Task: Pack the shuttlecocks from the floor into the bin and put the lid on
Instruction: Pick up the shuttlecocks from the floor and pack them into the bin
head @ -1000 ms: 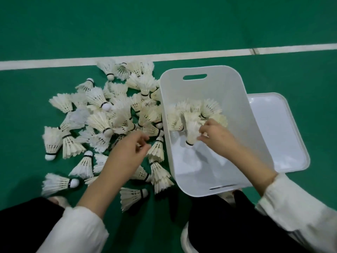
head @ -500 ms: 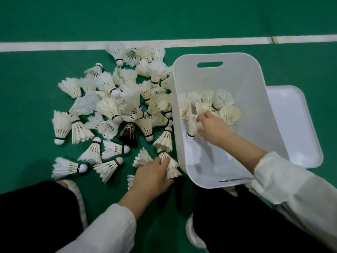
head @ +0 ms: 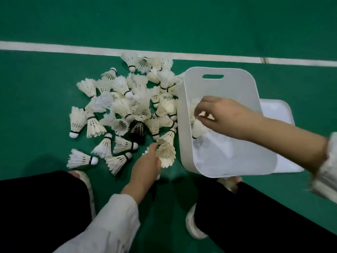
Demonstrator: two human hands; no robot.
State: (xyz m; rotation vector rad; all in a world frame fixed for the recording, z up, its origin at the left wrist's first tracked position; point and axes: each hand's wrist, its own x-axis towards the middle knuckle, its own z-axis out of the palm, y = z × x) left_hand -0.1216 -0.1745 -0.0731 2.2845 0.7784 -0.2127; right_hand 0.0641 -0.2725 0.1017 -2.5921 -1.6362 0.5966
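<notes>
1. The left hand [head: 145, 167] is grasping a few shuttlecocks [head: 166, 155] just beside the bin's [head: 218, 88] near left corner. I think it is taking several at once to save trips.
2. The right hand [head: 228, 117] is reaching into the bin, with its fingers bent over the ones lying at the left wall. I cannot tell if they are pinching one. It is probably arranging them to save room.
3. The pile [head: 125, 106] is lying on the floor [head: 45, 106] left of the bin, between the white line [head: 54, 48] and the shoe [head: 87, 187], so much work is remaining.
4. The lid [head: 279, 110] is lying at the bin's right side, waiting for the last step.
5. The right forearm is crossing the bin's opening, so it is partly blocking the left hand's drop.
</notes>
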